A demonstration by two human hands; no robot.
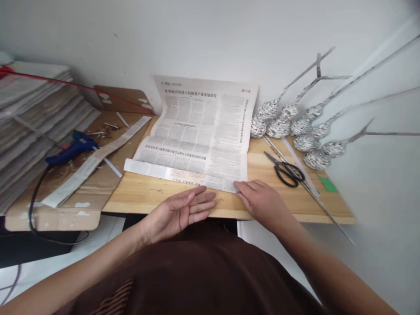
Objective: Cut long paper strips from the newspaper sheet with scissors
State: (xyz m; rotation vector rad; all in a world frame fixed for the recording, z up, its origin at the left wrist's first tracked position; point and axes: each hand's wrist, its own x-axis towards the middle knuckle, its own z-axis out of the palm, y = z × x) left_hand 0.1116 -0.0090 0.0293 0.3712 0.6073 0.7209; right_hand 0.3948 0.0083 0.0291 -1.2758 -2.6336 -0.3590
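Observation:
A newspaper sheet (pixel 193 127) lies on the wooden table, its far end leaning up against the wall. Along its near edge runs a narrow folded strip, flat from the left corner to the right. My right hand (pixel 260 199) pinches the near right corner of the sheet between thumb and fingers. Just below the folded edge, my left hand (pixel 183 210) is turned palm up with its fingers spread, holding nothing. Its fingertips are close to the fold; whether the index finger touches it I cannot tell.
Black-handled scissors (pixel 288 173) and a long thin rod (pixel 320 201) lie to the right. Several woven paper gourds (pixel 300 124) stand behind them. At left, a blue glue gun (pixel 72 148) and a folded paper strip (pixel 98 159) rest on cardboard (pixel 95 205), beside stacked newspapers (pixel 39 118).

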